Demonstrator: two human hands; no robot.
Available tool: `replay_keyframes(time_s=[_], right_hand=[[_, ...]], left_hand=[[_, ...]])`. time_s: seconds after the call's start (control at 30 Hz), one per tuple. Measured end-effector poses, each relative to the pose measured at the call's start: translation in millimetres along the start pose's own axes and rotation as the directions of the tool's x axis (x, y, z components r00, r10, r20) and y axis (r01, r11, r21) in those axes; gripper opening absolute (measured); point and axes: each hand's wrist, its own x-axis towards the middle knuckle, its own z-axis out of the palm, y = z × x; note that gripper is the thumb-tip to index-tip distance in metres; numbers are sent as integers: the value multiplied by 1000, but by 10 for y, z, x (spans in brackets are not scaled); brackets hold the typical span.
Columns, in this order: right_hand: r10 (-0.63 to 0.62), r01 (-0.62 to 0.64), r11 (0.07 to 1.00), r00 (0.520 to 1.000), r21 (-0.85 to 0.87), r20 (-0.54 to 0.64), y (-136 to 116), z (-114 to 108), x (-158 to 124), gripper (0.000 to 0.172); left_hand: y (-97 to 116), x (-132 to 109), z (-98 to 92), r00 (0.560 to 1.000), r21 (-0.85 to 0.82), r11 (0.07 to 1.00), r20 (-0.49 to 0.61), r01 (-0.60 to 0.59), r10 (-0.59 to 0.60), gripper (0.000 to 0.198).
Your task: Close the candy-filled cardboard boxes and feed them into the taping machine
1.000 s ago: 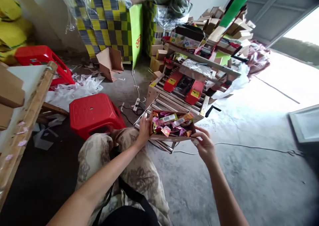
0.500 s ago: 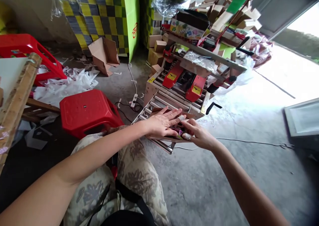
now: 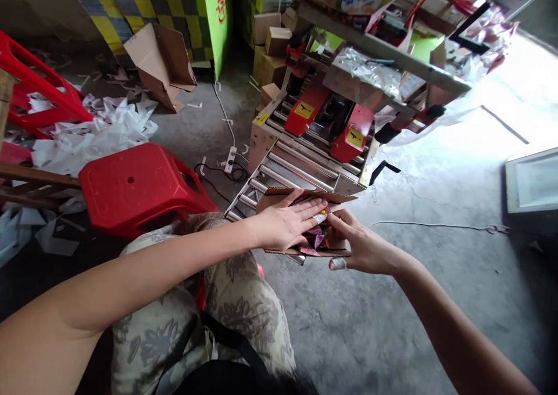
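An open cardboard box [image 3: 311,195] rests on the roller conveyor [image 3: 283,171] before my knees, its flaps raised. Inside lie small shiny packets [image 3: 314,238], purple and pinkish with a bit of orange, partly covered by my hands. My left hand [image 3: 285,223] is spread flat over them, fingers pointing right. At the box's right end is my right hand [image 3: 364,245], its index finger inside and its thumb outside by the near flap, gripping that end. White tape wraps the right thumb and a finger over the packets.
A taping machine [image 3: 331,119] with red guides stands beyond the box. A red stool [image 3: 135,183] is at my left, with white scraps [image 3: 104,130] behind it. A power strip [image 3: 231,159] and cables lie on the floor. An opened carton [image 3: 159,67] sits farther back.
The view has tilted down and closer. My right hand has shifted slightly outward, its thumb now outside the near flap. The packets show more; my left hand stays flat on them.
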Motion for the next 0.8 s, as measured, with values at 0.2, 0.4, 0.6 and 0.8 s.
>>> replay_keyframes(time_s=[0.2, 0.4, 0.6, 0.8], right_hand=[[84, -80, 995, 992, 52, -92, -10, 20, 0, 103], [250, -226, 949, 964, 220, -90, 40, -17, 105, 89], [377, -344, 921, 905, 182, -195, 160, -58, 353, 56], [272, -435, 889, 756, -146, -596, -36, 296, 271, 48]], left_hand=[[-63, 0, 101, 998, -27, 998, -39, -52, 51, 60], [-207, 146, 69, 996, -230, 972, 85, 54, -35, 51], [-520, 264, -58, 969, -553, 810, 235, 196, -74, 44], [-245, 146, 81, 961, -329, 904, 48, 273, -273, 54]])
